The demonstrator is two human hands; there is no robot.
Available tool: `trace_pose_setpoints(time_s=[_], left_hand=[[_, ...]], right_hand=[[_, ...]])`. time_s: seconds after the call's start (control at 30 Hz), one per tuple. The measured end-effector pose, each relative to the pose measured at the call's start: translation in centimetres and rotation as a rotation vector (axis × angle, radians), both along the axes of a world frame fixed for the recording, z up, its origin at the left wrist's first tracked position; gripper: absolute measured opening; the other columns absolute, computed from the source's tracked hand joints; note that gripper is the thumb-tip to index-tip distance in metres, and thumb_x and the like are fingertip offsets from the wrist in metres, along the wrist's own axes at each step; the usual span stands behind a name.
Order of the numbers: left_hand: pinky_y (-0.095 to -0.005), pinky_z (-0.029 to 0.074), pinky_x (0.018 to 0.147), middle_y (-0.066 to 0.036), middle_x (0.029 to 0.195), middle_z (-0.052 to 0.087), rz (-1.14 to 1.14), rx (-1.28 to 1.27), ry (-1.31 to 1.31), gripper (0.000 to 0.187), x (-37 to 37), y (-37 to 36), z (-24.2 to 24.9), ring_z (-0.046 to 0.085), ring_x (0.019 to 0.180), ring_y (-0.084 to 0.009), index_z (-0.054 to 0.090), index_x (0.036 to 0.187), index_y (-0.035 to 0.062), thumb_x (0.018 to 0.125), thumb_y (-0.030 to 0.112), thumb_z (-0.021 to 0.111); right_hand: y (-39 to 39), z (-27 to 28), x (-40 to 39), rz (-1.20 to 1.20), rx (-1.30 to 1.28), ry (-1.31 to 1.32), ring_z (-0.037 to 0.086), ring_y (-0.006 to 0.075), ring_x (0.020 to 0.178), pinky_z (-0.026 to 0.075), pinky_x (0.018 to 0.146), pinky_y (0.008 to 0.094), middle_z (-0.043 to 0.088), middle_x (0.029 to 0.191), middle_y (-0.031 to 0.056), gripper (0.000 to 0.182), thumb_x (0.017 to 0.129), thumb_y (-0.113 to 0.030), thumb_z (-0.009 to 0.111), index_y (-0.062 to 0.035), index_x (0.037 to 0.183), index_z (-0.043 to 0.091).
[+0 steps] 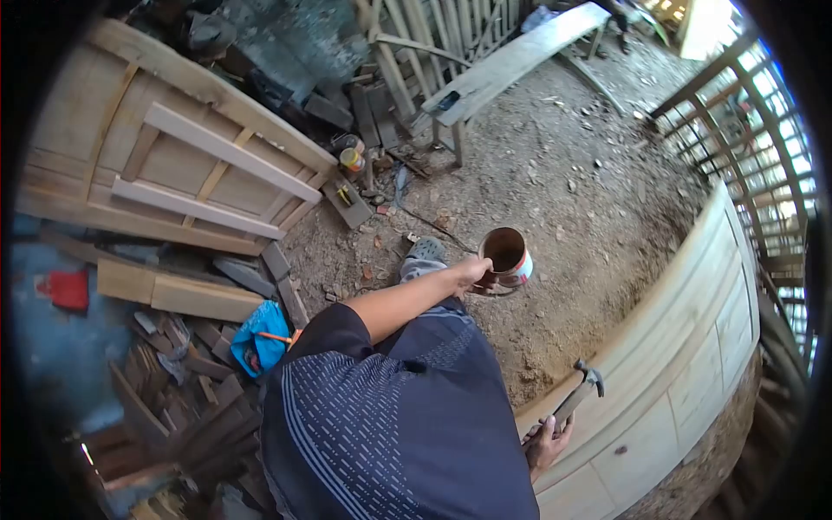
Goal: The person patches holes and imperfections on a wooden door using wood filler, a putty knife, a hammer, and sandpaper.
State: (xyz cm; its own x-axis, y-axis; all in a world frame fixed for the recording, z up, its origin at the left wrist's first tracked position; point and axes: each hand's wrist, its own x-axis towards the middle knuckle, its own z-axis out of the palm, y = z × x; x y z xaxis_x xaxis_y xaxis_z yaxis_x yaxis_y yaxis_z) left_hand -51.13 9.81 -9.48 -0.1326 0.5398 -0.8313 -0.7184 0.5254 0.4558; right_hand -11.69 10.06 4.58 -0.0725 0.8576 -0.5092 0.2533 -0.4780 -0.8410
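Observation:
My left hand (472,273) is closed on the left side of an open-topped can (519,270), with a brown inside and a white and red label. The can is above the dirt floor, beyond my knee. How far the fingers reach inside its rim is hidden. Lower right, my right hand (549,444) grips a claw hammer (570,397) by its handle, the metal head pointing away from me. This hand is over the near end of a pale wooden door panel (646,425), which lies along my right side.
Another panelled wooden door (186,156) leans at the left, above wood offcuts (186,290) and a blue bag (257,336). A long bench (520,61) stands at the back. Small tins (352,159) and a lattice wall (737,130) flank the dirt floor (555,182).

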Motion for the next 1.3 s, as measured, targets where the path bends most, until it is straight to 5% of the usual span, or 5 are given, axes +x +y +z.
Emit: trace_pose_setpoints(time_s=[0.43,0.73,0.97,1.17,1.3], left_hand=[[-0.029,0.058,0.067,0.0,0.082,0.071,0.816,-0.394,0.041,0.022,-27.1,-21.8,-27.7,0.069,0.073,-0.0117,0.067,0.098,0.0101,0.101,0.023,0.05],[-0.0338,0.061,0.08,-0.002,0.096,0.074,0.906,-0.597,0.084,0.019,-33.9,-30.3,-33.9,0.072,0.089,-0.0152,0.064,0.111,0.01,0.107,0.022,0.051],[-0.0423,0.062,0.09,-0.007,0.102,0.074,1.05,-0.579,0.006,0.027,-44.7,-36.8,-50.2,0.073,0.095,-0.0206,0.061,0.116,0.0045,0.11,0.023,0.042],[-0.0303,0.059,0.057,-0.006,0.078,0.072,1.089,-0.82,0.253,0.023,-56.1,-45.7,-62.6,0.07,0.062,-0.0161,0.06,0.119,0.0096,0.102,0.015,0.045],[-0.0334,0.061,0.069,-0.007,0.086,0.074,0.878,-0.802,0.384,0.022,-60.4,-46.9,-64.5,0.072,0.072,-0.0171,0.058,0.122,0.0118,0.103,0.015,0.047]], right_hand=[[3.7,-12.1,-23.6,0.289,-0.346,-0.09,0.057,0.0133,0.06,0.047,0.049,0.0277,0.06,0.088,0.0052,0.058,0.098,-0.016,0.067,-0.0055,0.15,0.042],[10.9,-29.5,-33.5,0.674,-0.535,-0.231,0.054,0.0104,0.057,0.047,0.049,0.0276,0.057,0.08,0.0023,0.042,0.099,-0.01,0.064,-0.0062,0.138,0.049],[6.4,-39.4,-39.6,0.608,-0.525,-0.443,0.052,0.0091,0.056,0.044,0.046,0.0257,0.055,0.077,0.0011,0.046,0.099,-0.01,0.065,-0.0087,0.14,0.047],[-0.2,-46.2,-49.1,0.525,-0.542,-0.441,0.052,0.0084,0.057,0.044,0.048,0.0245,0.057,0.08,0.001,0.053,0.099,-0.015,0.067,-0.0111,0.147,0.045],[-4.9,-49.2,-58.3,0.54,-0.573,-0.412,0.05,0.0068,0.056,0.043,0.048,0.0218,0.056,0.081,-0.0002,0.045,0.099,-0.017,0.066,-0.0105,0.14,0.048]])
